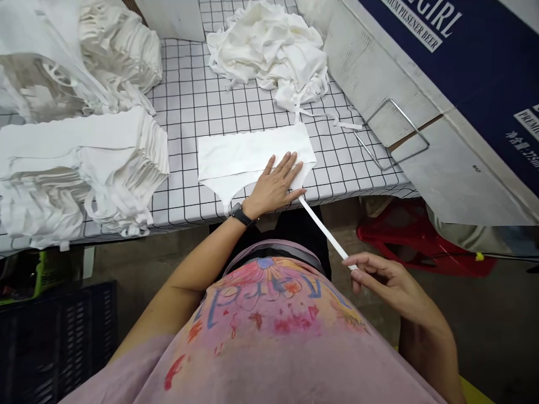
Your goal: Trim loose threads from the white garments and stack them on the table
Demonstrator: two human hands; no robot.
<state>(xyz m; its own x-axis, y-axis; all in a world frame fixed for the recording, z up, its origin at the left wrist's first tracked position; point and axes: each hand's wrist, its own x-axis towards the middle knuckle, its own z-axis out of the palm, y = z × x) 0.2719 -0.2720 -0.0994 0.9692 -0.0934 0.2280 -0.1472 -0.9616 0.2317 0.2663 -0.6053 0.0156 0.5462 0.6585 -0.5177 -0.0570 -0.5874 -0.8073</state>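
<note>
A white garment piece (252,148) with a straight band and narrow curved lower parts lies flat near the front edge of the table. My left hand (274,185) presses on its right half, palm down with the fingers stretched out. From beside my left thumb a white strap (324,229) runs taut over the table edge toward me. Its far end is pinched between the thumb and fingers of my right hand (374,276), which is off the table to the right of my body.
Stacked white garments (80,168) fill the left of the checked tablecloth (181,101), with more behind. A loose white heap (269,50) lies at the back. On the right stand a large cardboard box (421,84) and a bent wire frame (393,134). A red stool (421,241) is below.
</note>
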